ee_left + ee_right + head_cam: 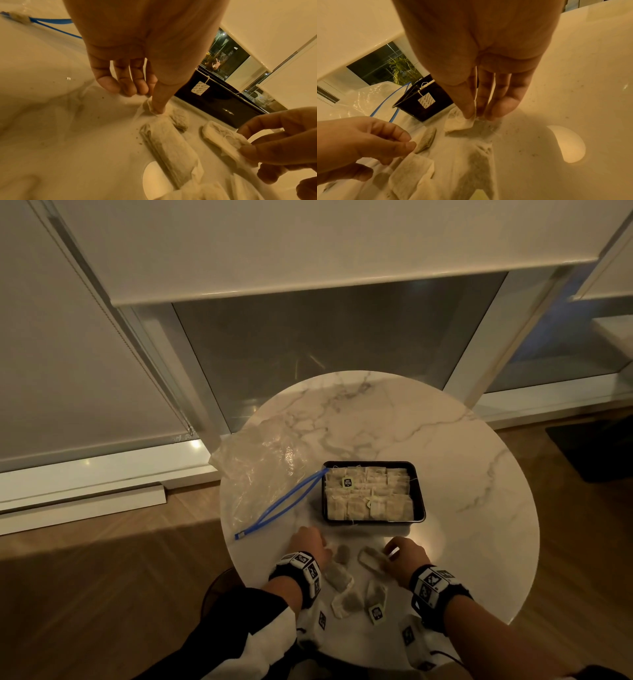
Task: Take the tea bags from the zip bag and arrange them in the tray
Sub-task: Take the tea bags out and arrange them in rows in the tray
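A black tray [420, 491] packed with several tea bags [368, 493] stands mid-table. Left of it lies the clear zip bag [260, 470], flat, its blue zipper [284, 501] parted. Near the front edge, my left hand [310, 542] pinches the corner of a loose tea bag [164, 138] between thumb and fingers [158, 106]; the bag still lies on the marble. My right hand [402, 549] pinches the end of another tea bag [459, 121], also low on the table. More loose tea bags [346, 602] lie between my wrists.
The round marble table [462, 474] has bare surface behind and right of the tray. A paper tag [200, 88] on a string hangs over the tray's near wall. Tea crumbs dot the marble. Window frames and wooden floor surround the table.
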`<state>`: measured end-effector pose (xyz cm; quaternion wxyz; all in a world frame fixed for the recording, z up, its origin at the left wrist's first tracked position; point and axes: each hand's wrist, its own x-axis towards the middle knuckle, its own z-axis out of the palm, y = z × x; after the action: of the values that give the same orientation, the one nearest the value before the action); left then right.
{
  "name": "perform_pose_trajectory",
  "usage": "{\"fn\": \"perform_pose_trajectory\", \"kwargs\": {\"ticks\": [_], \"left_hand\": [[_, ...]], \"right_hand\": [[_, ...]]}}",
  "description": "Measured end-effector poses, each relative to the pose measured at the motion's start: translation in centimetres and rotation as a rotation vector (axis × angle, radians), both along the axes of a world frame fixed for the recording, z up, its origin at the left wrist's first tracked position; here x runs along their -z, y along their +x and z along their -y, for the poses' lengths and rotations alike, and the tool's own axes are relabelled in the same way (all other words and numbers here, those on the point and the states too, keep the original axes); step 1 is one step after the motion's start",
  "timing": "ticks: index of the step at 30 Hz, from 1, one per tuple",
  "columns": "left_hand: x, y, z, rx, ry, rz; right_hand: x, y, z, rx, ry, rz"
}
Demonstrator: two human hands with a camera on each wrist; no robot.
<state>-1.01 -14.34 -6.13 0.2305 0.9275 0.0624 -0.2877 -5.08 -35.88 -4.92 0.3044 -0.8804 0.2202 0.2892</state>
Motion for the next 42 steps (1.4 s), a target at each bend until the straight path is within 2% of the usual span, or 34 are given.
{"fn": "perform_pose_trajectory", "kwargs": {"ticks": [5,12,21,23,28,34,38,42], "left_hand": [[-0.1,0.0,0.2,0.022,0.006,-0.003],[-1.1,0.6,0.4,0.047,-0.087,0.015],[-3.9,1.8,0.5,0.168,-0.211,0.041],[-4.7,2.0,0.4,0.189,-0.257,0.053],[-6.2,2.6,0.6,0.196,-0.329,0.147],[-7.3,3.2,0.4,0.225,-0.348,0.211],[-7.4,3.2,0.1,0.224,-0.347,0.194],[-7.1,2.9,0.1,0.146,-0.402,0.173]], "right_hand": [[0.5,0.0,0.4,-0.013,-0.004,0.017],[0.5,0.1,0.9,-0.033,-0.037,0.013],[-1.5,0.8,0.2,-0.224,-0.255,-0.061],[-2.2,1.5,-0.7,-0.246,-0.180,-0.021],[-4.3,3.1,-2.9,-0.252,0.174,0.137],[-4.5,3.7,-4.3,-0.261,0.239,0.285],[-4.3,3.9,-4.6,-0.266,0.229,0.313],[-4.4,4.1,-4.3,-0.232,0.240,0.304]]}}
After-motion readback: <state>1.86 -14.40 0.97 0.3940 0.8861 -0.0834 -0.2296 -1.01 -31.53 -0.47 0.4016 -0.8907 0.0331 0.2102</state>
